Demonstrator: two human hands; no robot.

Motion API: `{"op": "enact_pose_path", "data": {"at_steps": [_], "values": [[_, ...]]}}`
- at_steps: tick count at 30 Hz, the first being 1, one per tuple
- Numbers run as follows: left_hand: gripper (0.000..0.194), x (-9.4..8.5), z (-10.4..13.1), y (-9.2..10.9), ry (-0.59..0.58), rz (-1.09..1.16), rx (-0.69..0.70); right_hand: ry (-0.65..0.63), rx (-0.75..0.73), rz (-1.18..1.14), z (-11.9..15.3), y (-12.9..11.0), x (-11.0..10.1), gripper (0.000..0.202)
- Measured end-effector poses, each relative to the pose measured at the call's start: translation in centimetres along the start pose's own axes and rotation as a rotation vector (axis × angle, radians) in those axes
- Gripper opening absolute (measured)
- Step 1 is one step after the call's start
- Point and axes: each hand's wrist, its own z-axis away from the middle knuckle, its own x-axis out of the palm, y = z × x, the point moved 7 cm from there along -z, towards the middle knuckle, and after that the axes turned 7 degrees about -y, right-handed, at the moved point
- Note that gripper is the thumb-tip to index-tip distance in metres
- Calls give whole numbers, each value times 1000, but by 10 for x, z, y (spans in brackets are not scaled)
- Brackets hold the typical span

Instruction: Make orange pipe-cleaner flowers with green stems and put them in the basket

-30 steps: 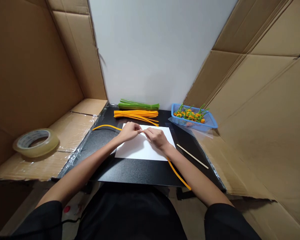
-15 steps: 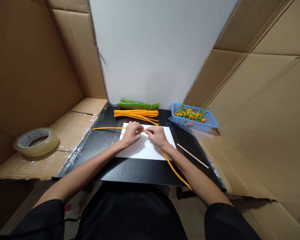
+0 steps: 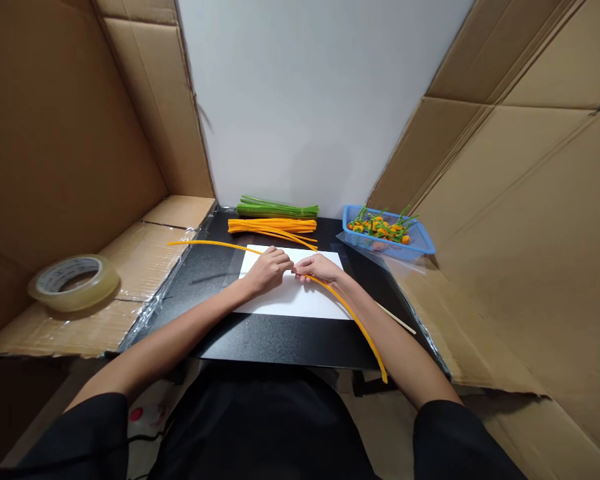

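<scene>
Over the white paper [image 3: 290, 300], both hands [image 3: 294, 269] are pinching the orange stem [image 3: 353, 312] with nearly closed fingers.

Blue basket [image 3: 420, 248], plain white paper [image 3: 290, 304]

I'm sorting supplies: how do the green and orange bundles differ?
The green bundle lies farther back; the orange bundle lies nearer the white paper. The orange bundle's loose strands splay toward the paper at its right end; the green bundle's loose ones show along its back edge, at the left. Both lie crosswise.
</scene>
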Motion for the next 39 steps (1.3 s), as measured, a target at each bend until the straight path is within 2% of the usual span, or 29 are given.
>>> {"op": "enact_pose_path", "data": {"at_steps": [3,7,9,14,17,20,24,28,32,35,37,39], "values": [[18,-3,-1,-13,-28,10,-109,85,-89,92,2,-6,2,14],[13,-10,0,-24,-43,87,-197,107,-189,388,7,-21,7,13],[16,-11,0,-25,-77,90,-180,77,-202,498,9,-26,9,16],[20,-5,0,-28,-146,98,-142,-23,-155,603,18,-29,6,23],[17,1,-1,-30,-166,163,-115,-35,-204,746,33,-34,0,26],[18,5,-2,-27,-169,310,-50,-10,-261,886,52,-36,-7,27],[18,-1,-3,-18,-98,562,-7,-7,-275,910,69,-28,-17,30],[15,-5,-3,-16,-87,624,-40,65,-271,971,82,-26,-36,32],[18,6,2,-32,-245,419,-133,232,-168,1057,110,-22,-72,26],[24,11,9,-49,-331,278,-166,339,-36,1102,136,-5,-99,25],[28,10,14,-60,-345,239,-159,377,-19,1083,150,9,-107,29],[32,7,18,-72,-328,244,-180,369,-17,1041,158,25,-107,23]]}}
